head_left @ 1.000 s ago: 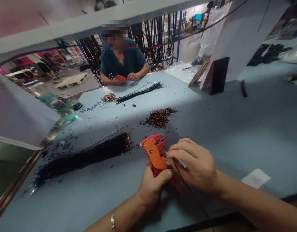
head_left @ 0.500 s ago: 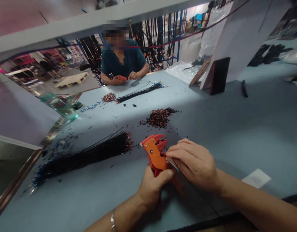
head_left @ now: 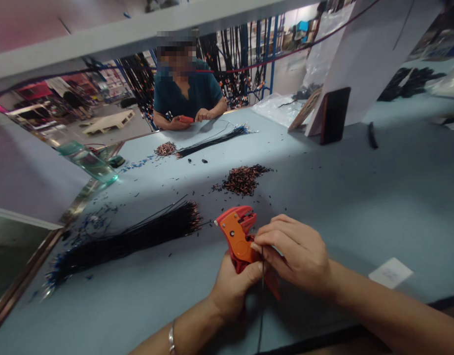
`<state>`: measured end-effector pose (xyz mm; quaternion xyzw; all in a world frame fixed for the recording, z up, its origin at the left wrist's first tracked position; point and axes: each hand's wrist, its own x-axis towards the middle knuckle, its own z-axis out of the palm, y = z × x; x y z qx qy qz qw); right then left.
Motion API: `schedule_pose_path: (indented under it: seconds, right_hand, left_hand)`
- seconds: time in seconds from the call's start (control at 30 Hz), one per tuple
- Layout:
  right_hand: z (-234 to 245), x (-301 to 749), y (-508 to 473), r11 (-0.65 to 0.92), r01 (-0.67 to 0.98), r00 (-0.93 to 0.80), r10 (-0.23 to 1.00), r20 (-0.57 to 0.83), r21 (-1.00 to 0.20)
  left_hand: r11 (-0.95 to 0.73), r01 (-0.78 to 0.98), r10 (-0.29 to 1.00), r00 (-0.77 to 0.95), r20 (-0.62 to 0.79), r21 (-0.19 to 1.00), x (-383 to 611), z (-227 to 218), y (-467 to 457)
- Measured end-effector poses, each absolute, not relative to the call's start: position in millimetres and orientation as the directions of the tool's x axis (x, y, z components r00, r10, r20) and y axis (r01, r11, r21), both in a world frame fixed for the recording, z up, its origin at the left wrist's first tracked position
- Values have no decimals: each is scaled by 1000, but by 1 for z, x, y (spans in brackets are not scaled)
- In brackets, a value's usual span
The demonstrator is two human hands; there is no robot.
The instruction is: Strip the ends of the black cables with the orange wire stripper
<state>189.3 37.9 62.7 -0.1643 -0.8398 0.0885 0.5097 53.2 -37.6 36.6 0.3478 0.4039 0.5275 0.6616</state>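
Note:
My left hand [head_left: 232,283] is wrapped round the handles of an orange and red wire stripper [head_left: 238,236], whose jaws point up and away from me. Close against the tool's right side, my right hand [head_left: 295,251] pinches a thin black wire [head_left: 262,301] that hangs down toward the table's front edge. The wire's upper end is hidden by my fingers. Left of the stripper lies a thick bundle of black wires [head_left: 126,241], with copper-coloured ends toward the tool and blue ends at the far left. Beyond the tool is a heap of short black and copper offcuts [head_left: 245,180].
Across the table [head_left: 360,202] sits a person [head_left: 190,93] holding a red tool, near a smaller wire bundle [head_left: 212,141] and offcut pile [head_left: 165,149]. A bottle [head_left: 89,161] leans at left. A phone [head_left: 335,116] stands against a post; a white card [head_left: 390,272] lies at right.
The wire in my right hand has swung from slanting rightward to hanging nearly straight down. My right fingers have shifted slightly at the stripper's side; my left hand stays nearly still.

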Motion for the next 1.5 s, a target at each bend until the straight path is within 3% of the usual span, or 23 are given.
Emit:
schedule_pose_path:
  seconds: [0.13,0.27,0.57,1.1,1.5]
  right_hand:
    - [63,189,37,928,195,-431,373,822,-319]
    - [64,189,38,927,175,-435,375,819,-331]
    - [64,187,38,914,157,-440,403,802,-373]
    - [62,188,39,905,175,-463,423,779,-387]
    - [61,187,39,894,180,-464,445,766,-411]
  left_hand:
    - [159,-405,981,-39,-191,900,55,42,-38]
    - [134,-385,979,-92,-182,913,53,40,-39]
    - [179,-424,977,180,-111,888,52,35,-37]
    - [221,-410,975,105,-195,885,56,34,-40]
    - [293,-289,956,102,-275,911,57,41,-39]
